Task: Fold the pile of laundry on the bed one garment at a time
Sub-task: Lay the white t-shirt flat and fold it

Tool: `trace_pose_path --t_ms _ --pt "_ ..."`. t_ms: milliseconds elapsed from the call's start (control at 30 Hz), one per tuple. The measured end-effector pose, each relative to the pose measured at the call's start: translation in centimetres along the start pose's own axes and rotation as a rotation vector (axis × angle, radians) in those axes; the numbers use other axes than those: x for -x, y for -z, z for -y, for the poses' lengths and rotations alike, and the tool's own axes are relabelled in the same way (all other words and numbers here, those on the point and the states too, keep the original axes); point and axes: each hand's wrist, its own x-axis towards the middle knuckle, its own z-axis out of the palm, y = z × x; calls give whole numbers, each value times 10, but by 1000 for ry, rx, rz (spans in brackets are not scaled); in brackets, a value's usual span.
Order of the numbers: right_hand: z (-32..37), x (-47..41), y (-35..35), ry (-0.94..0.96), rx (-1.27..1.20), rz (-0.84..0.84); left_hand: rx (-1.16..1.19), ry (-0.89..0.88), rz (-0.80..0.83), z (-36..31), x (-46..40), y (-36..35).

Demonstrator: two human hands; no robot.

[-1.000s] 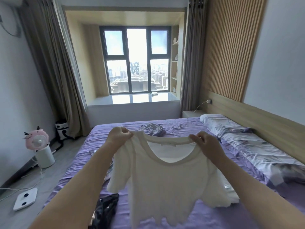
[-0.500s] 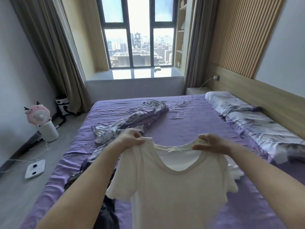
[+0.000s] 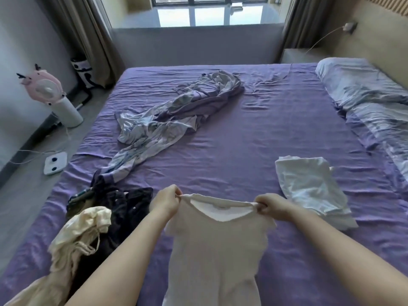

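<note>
A white T-shirt (image 3: 217,250) is held up over the near part of the purple bed (image 3: 254,138), its shoulders pinched by the left hand (image 3: 166,200) and the right hand (image 3: 270,205). Unfolded garments (image 3: 92,219) are heaped at near left, and a folded white garment (image 3: 309,184) lies to the right

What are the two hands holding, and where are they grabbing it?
A white T-shirt. The left hand pinches one shoulder beside the neckline, and the right hand pinches the other shoulder.
</note>
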Motion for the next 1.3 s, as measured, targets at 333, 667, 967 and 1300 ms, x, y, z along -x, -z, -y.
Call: trace_pose_path --t_ms 333,667,967,1300 --pt "-25 -104 -34 48 231 -308 45 17 -185 10 -85 -48" --pt "-43 -221 -63 -99 361 -448 -434 -68 -192 29 -209 -110" --pt "-41 -224 -138 -132 191 -565 -414 -594 -255 19 -172 -222" --pt "-89 -182 -128 -193 105 -457 -310 -824 95 -86 -192 -251"
